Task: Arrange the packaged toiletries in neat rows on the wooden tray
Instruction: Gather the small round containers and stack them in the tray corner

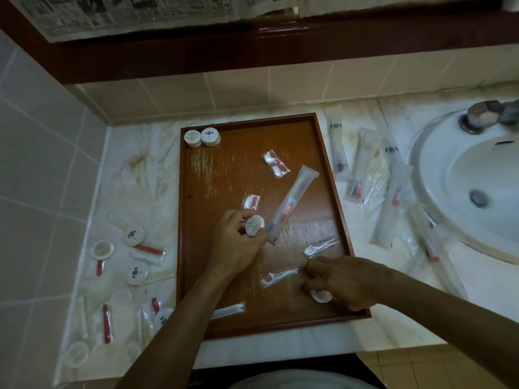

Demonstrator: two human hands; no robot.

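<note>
Two hands of yours work over the rectangular brown wooden tray (224, 169), which sits on the pale marble counter (134, 169). Near edge first: a clear pkt of white cotton swabs (228, 310) lies by the tray's front rim. Your right hand (346, 280) is low on the tray's front right, fingers curled, fingertips pinching the end of a clear-wrapped white floss pick (320, 246); a round white pleated-wrap soap (321, 296) lies partly under that hand, and a 2nd wrapped floss pick (278, 276) lies just left of it. Your left hand (238, 242) is mid-tray, fingers and thumb curled round another round white wrapped soap (254, 226). Just beyond it lie a small clear pkt w/ red and white contents (251, 202) and a long clear-sleeved toothbrush kit (290, 204), set diagonally. Farther back is a 2nd red-and-white pkt (275, 164); in the far left corner, two round white wrapped soaps (202, 137) touch side by side. More pkts lie scattered on the counter left and right of the tray. White basin (449, 169) at far right.
</note>
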